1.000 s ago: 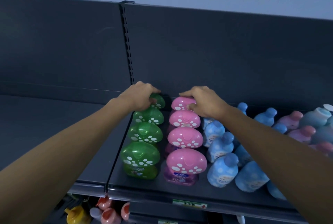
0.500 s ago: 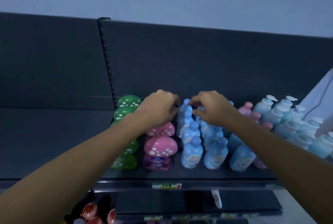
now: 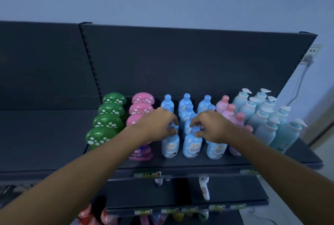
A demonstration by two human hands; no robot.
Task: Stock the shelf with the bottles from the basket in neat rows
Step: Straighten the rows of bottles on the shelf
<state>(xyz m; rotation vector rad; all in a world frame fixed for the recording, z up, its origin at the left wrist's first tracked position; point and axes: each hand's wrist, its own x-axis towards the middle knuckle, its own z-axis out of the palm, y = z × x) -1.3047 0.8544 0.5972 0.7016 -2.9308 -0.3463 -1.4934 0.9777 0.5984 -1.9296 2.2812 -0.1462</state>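
Note:
On the dark top shelf (image 3: 180, 167) stand rows of bottles. From left come green mushroom-capped bottles (image 3: 106, 121), pink mushroom-capped bottles (image 3: 141, 106), three rows of blue bottles (image 3: 186, 105), pink-capped bottles (image 3: 226, 107) and pale teal pump bottles (image 3: 262, 116). My left hand (image 3: 157, 125) pinches the cap of the front blue bottle (image 3: 169, 145) in the left blue row. My right hand (image 3: 211, 127) pinches the cap of the front blue bottle (image 3: 192, 145) in the middle blue row. No basket is in view.
The shelf section to the left (image 3: 45, 134) carries nothing. A lower shelf (image 3: 180, 205) holds a white bottle (image 3: 204, 187), with red and yellow items further down. A wall socket with a cable (image 3: 313, 51) is at the right beyond the shelf end.
Both hands left the back mushroom-capped bottles, moved right to the blue rows, then drew forward to the front blue bottles. The view pulled back and shifted right.

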